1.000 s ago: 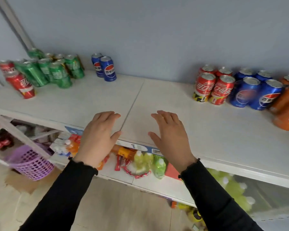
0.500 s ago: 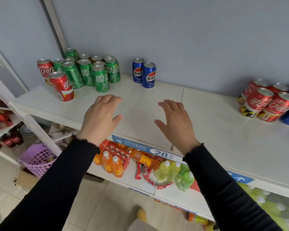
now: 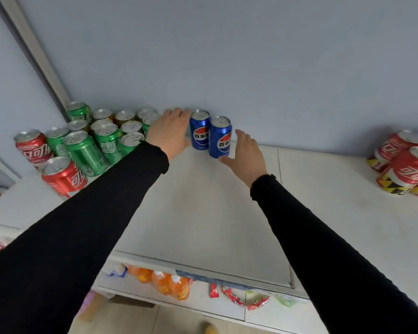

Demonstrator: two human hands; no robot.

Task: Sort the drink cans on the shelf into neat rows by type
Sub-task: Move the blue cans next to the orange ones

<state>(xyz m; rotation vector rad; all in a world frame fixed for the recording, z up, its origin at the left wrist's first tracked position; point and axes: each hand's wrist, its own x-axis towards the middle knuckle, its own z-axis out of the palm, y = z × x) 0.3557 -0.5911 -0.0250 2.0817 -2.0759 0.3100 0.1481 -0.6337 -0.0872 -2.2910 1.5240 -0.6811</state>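
Note:
Two blue cola cans stand upright against the wall on the white shelf (image 3: 203, 213): the rear one (image 3: 199, 130) and the front one (image 3: 220, 138). My left hand (image 3: 170, 132) reaches in just left of the rear can, fingers extended beside it. My right hand (image 3: 245, 155) is spread open just right of the front can, thumb under its base edge. Neither hand clasps a can. Left of them stands a cluster of green cans (image 3: 101, 138), partly hidden by my left arm, with two red cola cans (image 3: 34, 147) (image 3: 63, 175) at its left and front.
More red cola cans (image 3: 405, 165) crowd the shelf's far right edge. A lower shelf (image 3: 222, 307) below holds orange bottles (image 3: 164, 283) and candy packets. A grey post (image 3: 34, 51) runs up the wall at the left.
Both hands have reached forward from the shelf's front to either side of the two blue cans. The view has moved closer and turned left.

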